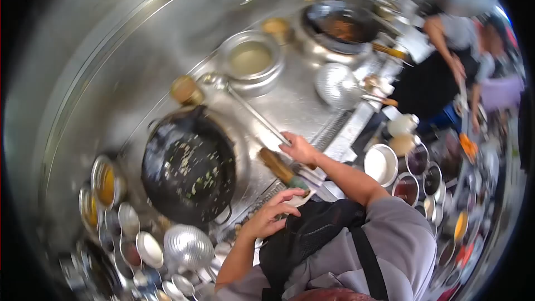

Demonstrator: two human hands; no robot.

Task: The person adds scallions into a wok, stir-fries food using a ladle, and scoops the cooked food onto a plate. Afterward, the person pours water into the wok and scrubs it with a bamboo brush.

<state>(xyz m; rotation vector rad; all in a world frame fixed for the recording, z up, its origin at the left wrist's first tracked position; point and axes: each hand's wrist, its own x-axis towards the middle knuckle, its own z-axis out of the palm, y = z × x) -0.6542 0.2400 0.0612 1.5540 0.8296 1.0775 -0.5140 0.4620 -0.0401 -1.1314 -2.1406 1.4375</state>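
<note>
My right hand (298, 148) is closed around the handle end of a long metal ladle (253, 110). The ladle's bowl rests beside a metal pot (251, 81) of pale liquid. My left hand (274, 213) is held in front of my body with its fingers apart. Its fingertips are by a small white dish (300, 199); whether they touch it is unclear. Close to both hands lies a brown wooden handle (276, 166) with a greenish end. To the left sits a black wok (186, 161) with small white and green chopped pieces scattered inside.
Another wok (340, 25) with reddish-brown food stands at the back right, near a perforated strainer (337, 85). A second strainer (188, 246) lies at lower left among several bowls. Containers crowd the right, including a white tub (380, 164). A co-worker (460, 39) stands at upper right.
</note>
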